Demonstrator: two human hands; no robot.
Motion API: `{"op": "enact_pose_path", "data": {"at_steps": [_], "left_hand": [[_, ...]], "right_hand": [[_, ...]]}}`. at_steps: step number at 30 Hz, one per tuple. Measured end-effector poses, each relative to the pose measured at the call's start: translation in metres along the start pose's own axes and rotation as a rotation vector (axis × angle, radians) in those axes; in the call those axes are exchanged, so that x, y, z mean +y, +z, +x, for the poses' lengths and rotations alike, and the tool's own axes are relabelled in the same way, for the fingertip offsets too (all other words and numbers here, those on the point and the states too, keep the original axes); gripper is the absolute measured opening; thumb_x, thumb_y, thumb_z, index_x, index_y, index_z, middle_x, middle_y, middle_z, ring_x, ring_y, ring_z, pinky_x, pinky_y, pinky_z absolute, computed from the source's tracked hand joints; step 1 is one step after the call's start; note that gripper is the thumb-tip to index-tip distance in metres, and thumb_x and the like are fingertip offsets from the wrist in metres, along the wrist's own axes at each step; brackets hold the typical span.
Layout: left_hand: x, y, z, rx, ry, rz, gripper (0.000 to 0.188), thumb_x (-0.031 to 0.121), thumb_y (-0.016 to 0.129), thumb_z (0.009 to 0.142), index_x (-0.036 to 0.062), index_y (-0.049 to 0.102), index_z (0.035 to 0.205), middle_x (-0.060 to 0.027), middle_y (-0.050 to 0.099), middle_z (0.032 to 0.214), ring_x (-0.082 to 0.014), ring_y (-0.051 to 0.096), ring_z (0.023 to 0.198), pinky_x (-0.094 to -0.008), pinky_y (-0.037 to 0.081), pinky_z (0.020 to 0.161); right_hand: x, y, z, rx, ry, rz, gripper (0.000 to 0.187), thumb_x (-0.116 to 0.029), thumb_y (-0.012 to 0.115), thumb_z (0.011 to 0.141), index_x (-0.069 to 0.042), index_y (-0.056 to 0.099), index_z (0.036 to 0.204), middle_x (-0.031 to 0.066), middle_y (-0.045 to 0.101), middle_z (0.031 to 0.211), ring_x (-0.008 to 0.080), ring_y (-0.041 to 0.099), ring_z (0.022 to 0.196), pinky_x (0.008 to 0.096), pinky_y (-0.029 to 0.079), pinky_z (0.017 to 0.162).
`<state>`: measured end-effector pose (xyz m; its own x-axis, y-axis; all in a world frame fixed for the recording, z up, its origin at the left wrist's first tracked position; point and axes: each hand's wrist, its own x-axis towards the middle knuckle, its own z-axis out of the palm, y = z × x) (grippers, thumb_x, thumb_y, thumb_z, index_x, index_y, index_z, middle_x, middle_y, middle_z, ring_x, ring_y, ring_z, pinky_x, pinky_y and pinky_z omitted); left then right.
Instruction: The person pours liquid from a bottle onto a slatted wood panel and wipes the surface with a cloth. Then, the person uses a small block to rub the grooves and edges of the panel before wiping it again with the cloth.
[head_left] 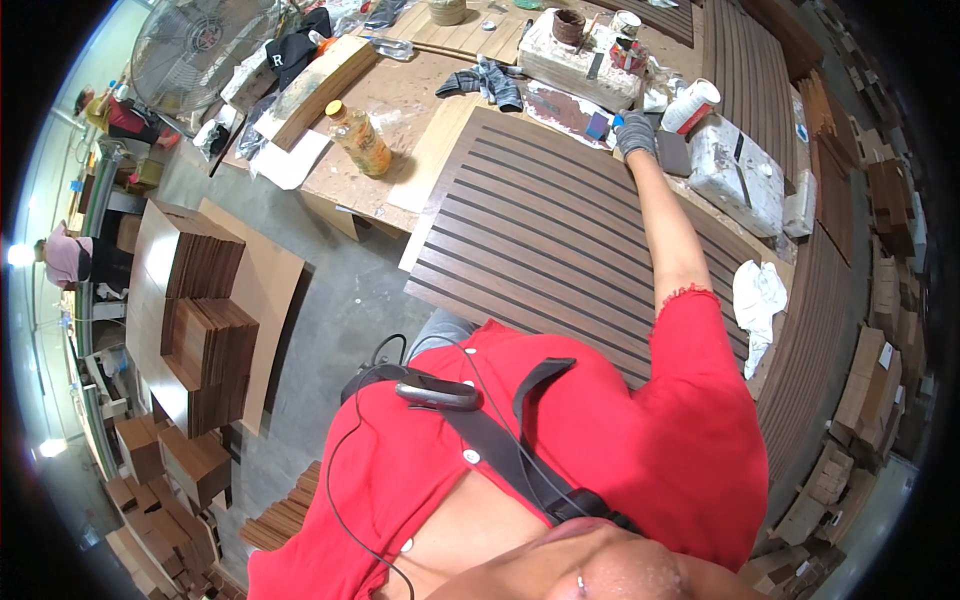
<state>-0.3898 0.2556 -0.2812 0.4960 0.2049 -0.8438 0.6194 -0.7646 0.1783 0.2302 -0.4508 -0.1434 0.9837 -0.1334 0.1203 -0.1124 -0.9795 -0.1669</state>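
My right hand [635, 137], in a grey work glove, reaches over to the far side of the workbench. Its fingers look drawn together around a small blue thing at their tips, too small to make out. Beside them is a small blue-purple piece [598, 125] on a stained, paint-smeared board [562, 112]. A dark grey block [675, 153] lies just right of the hand. Under my forearm stretches a brown slatted wood panel [540, 220] with dark grooves, lying flat on the bench. My left hand is out of view.
White blocks [735, 175] and a white tub [690, 105] stand right of the hand. A yellow-capped bottle [357, 140], wood beam [315, 92] and gloves [487, 84] are at the far left. A white rag [758, 300] lies at the right edge. Stacked boards [200, 320] stand left.
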Motion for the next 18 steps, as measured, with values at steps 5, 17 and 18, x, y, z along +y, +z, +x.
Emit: {"op": "enact_pose_path", "data": {"at_steps": [5, 17, 18], "left_hand": [[0.005, 0.000, 0.002, 0.004, 0.006, 0.004, 0.030, 0.021, 0.057, 0.089, 0.0024, 0.060, 0.112, -0.0200, 0.066, 0.103, -0.0327, 0.064, 0.098, -0.0415, 0.050, 0.084], [0.007, 0.011, 0.005, 0.012, -0.007, -0.002, 0.027, 0.019, 0.055, 0.089, 0.0022, 0.059, 0.111, -0.0193, 0.065, 0.102, -0.0322, 0.063, 0.097, -0.0413, 0.050, 0.083], [0.004, 0.016, 0.002, 0.009, -0.021, -0.009, 0.027, 0.018, 0.055, 0.089, 0.0022, 0.059, 0.110, -0.0193, 0.065, 0.102, -0.0322, 0.063, 0.097, -0.0413, 0.050, 0.083]], "right_hand": [[0.004, 0.016, 0.010, -0.013, 0.033, -0.056, 0.040, -0.020, 0.068, 0.078, -0.010, 0.065, 0.116, 0.0201, 0.061, 0.118, 0.0353, 0.059, 0.110, 0.0420, 0.047, 0.096], [-0.011, 0.027, -0.001, 0.061, 0.011, 0.020, 0.026, -0.011, 0.056, 0.085, -0.002, 0.062, 0.109, 0.0236, 0.061, 0.112, 0.0402, 0.059, 0.106, 0.0452, 0.048, 0.092], [-0.026, 0.017, -0.007, 0.010, -0.016, -0.005, 0.029, -0.010, 0.059, 0.084, -0.003, 0.061, 0.112, 0.0236, 0.061, 0.114, 0.0397, 0.059, 0.107, 0.0451, 0.049, 0.092]]}}
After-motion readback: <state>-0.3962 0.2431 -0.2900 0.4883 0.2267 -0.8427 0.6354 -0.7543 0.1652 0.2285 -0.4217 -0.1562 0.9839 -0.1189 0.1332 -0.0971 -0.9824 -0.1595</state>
